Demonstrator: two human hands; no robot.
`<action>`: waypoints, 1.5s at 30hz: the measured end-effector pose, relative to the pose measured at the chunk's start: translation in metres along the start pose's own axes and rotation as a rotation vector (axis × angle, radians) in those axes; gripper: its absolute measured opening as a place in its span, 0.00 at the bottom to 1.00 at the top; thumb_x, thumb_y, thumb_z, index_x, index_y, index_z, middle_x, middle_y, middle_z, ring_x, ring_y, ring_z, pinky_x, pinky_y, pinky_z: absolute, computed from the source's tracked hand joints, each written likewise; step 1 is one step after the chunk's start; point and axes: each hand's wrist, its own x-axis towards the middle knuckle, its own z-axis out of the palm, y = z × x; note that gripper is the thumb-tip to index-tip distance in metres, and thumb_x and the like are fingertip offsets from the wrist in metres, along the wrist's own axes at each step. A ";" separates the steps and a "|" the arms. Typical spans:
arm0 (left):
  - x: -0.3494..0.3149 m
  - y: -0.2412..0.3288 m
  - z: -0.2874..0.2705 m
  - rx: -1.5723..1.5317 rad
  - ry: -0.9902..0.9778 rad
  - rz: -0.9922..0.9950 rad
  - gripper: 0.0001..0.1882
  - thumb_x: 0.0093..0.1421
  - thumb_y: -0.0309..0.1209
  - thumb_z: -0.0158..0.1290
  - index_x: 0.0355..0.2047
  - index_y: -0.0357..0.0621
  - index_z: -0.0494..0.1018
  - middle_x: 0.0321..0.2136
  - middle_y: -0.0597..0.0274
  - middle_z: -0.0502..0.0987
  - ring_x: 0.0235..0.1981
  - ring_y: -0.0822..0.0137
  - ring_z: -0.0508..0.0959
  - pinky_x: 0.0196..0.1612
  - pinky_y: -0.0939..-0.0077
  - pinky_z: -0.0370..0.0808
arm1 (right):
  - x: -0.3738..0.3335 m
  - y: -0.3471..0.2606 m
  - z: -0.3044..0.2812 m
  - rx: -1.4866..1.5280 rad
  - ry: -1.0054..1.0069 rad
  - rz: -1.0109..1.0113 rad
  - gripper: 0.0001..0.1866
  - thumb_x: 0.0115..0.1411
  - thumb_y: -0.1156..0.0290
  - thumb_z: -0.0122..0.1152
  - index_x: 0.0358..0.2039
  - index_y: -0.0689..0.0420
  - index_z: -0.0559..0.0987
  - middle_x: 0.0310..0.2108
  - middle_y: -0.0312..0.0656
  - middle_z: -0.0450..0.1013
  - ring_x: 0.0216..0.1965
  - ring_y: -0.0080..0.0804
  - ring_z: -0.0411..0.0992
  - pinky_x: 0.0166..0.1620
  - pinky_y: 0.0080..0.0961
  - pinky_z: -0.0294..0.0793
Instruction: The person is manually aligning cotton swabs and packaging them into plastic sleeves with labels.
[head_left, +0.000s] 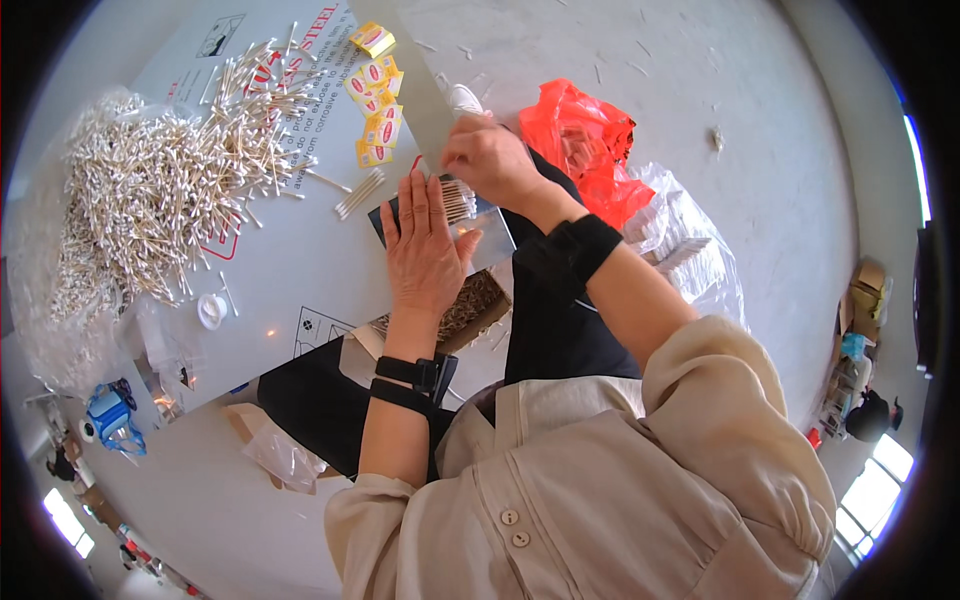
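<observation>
Both hands at a short row of cotton swabs, centre of frame

The left hand (425, 250) lies palm down near the centre, fingers outstretched and nearly together, over a dark flat piece (379, 226); what lies under its palm is hidden. Just right of its fingers is the row of swabs (460, 203), side by side. The right hand (495, 165) is above the row, upper centre, fingers bent inward; whether it pinches anything cannot be told. Left of the left hand lies a small bundle of swabs (360, 194) on the grey table (300, 255). A large heap of swabs (170, 190) fills the upper left, yellow packets (380, 130) stand upper centre, and a red bag (575, 130) lies upper right of centre
</observation>
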 end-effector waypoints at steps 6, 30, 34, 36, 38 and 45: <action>0.003 0.007 -0.002 -0.017 -0.009 -0.028 0.44 0.62 0.52 0.49 0.67 0.35 0.47 0.68 0.45 0.49 0.70 0.49 0.48 0.68 0.47 0.44 | -0.042 0.009 0.007 -0.206 0.867 0.571 0.15 0.52 0.69 0.68 0.39 0.62 0.79 0.37 0.44 0.75 0.41 0.37 0.74 0.45 0.34 0.74; 0.006 0.027 0.005 -0.018 -0.024 -0.118 0.46 0.62 0.53 0.48 0.68 0.34 0.44 0.68 0.40 0.46 0.70 0.45 0.45 0.68 0.46 0.43 | -0.071 -0.013 0.029 1.305 0.592 0.878 0.11 0.47 0.85 0.69 0.28 0.58 0.76 0.24 0.34 0.74 0.22 0.19 0.70 0.24 0.19 0.68; 0.013 0.037 0.009 -0.026 -0.048 -0.176 0.45 0.64 0.52 0.47 0.68 0.31 0.42 0.68 0.37 0.43 0.70 0.45 0.44 0.69 0.48 0.43 | -0.080 -0.002 0.036 1.320 0.546 0.809 0.10 0.51 0.85 0.67 0.31 0.58 0.77 0.29 0.35 0.77 0.26 0.21 0.75 0.29 0.17 0.74; 0.011 0.034 0.006 -0.107 0.016 -0.158 0.44 0.65 0.49 0.47 0.68 0.31 0.41 0.68 0.36 0.42 0.70 0.43 0.43 0.69 0.49 0.43 | -0.084 0.003 0.037 1.343 0.543 0.776 0.09 0.51 0.84 0.67 0.31 0.57 0.77 0.28 0.34 0.77 0.26 0.20 0.74 0.29 0.17 0.74; 0.005 0.028 0.005 -0.186 0.076 -0.142 0.43 0.66 0.47 0.46 0.68 0.32 0.40 0.68 0.35 0.40 0.70 0.41 0.42 0.69 0.50 0.43 | -0.084 0.001 0.036 1.324 0.522 0.777 0.06 0.54 0.80 0.66 0.30 0.56 0.78 0.25 0.32 0.75 0.24 0.17 0.71 0.28 0.15 0.71; 0.006 0.035 0.007 -0.644 0.147 -0.147 0.39 0.67 0.38 0.44 0.69 0.36 0.37 0.70 0.38 0.35 0.71 0.43 0.38 0.70 0.54 0.39 | -0.079 -0.011 0.027 1.345 0.525 0.797 0.05 0.59 0.73 0.64 0.27 0.53 0.78 0.22 0.29 0.72 0.21 0.14 0.65 0.26 0.11 0.65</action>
